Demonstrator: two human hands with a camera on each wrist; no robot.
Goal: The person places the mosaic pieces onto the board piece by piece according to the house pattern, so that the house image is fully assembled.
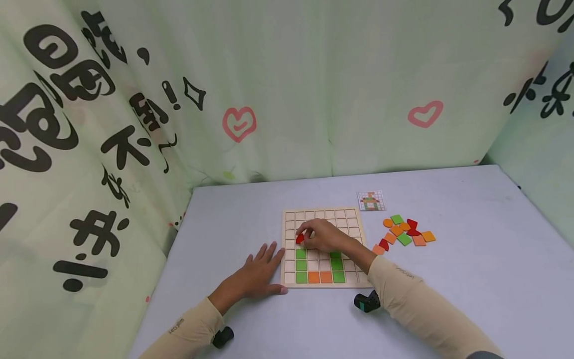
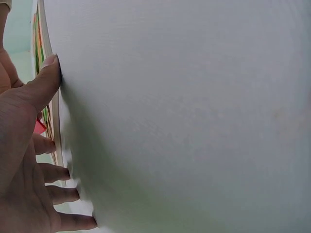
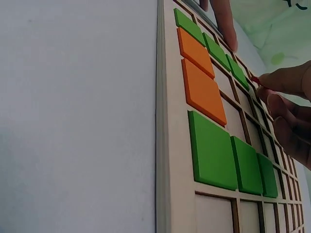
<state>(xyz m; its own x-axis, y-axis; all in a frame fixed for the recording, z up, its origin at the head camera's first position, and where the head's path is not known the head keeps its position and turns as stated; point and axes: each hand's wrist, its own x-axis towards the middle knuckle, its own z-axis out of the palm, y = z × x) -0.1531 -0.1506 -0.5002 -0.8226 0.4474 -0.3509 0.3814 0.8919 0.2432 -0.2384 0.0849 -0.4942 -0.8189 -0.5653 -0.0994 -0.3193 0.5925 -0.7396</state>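
A wooden grid board (image 1: 362,282) lies on the table. Green tiles (image 1: 301,265) fill two short columns at its near end, and two orange tiles (image 1: 320,277) sit between them in the nearest row. My right hand (image 1: 324,235) is over the board and pinches a small red tile (image 1: 299,239) by its edge, just beyond the left green column. In the right wrist view only a sliver of the red tile (image 3: 255,79) shows at the fingertips. My left hand (image 1: 260,274) rests with fingers spread at the board's left side, its thumb by the near left corner.
Right of the board lies a loose group of red, green and orange pieces (image 1: 404,239), some overlapping. A small pattern card (image 1: 371,201) with a coloured figure on a grid lies behind them. Printed curtains (image 1: 287,89) stand around the table (image 1: 471,279).
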